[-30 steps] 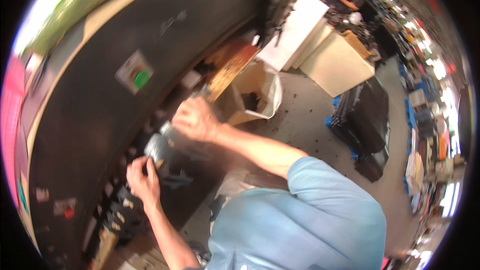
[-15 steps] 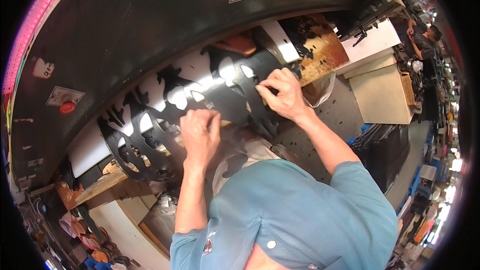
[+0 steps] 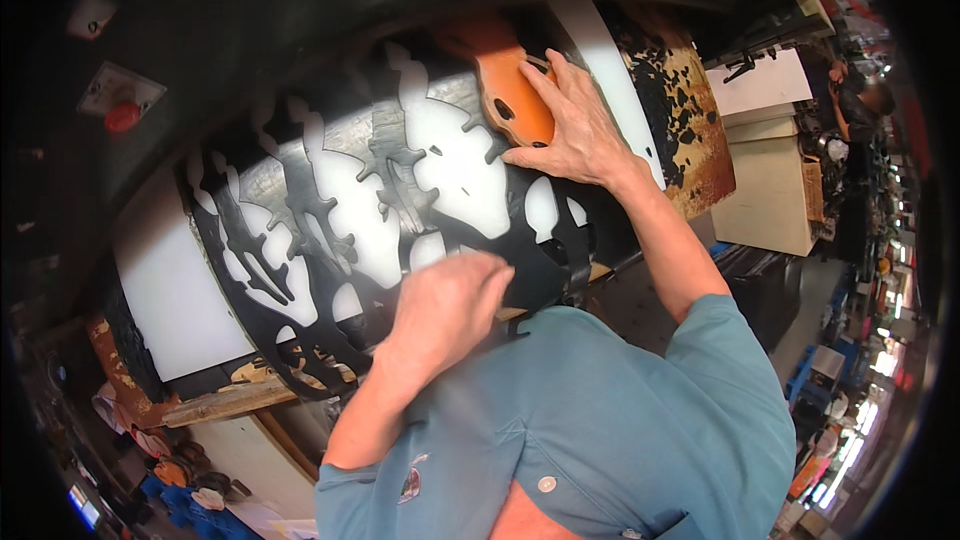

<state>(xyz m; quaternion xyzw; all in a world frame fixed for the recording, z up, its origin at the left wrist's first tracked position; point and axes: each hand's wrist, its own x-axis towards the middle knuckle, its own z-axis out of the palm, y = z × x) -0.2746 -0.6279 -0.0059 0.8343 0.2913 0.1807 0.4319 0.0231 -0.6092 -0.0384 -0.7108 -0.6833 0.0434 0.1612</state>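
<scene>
A black sheet full of cut-out openings lies over a white board, which shows through the holes. My right hand rests on an orange cutting die at the sheet's far right, its thumb and fingers spread across the die's near edge and right side. The die has dark holes in it. My left hand is curled above the sheet's near edge, close to my shirt. Its fingers are pressed together and slightly blurred; whatever they may pinch is hidden.
A dark machine body with a red button overhangs the far side. To the right is a worn brown board strewn with black scraps, then a pale cabinet. Another person stands at the far right.
My right hand has left the sheet's right edge and moved onto the orange die, now nearer and more exposed. The black sheet lies differently, showing larger openings. My left hand moved right and nearer.
</scene>
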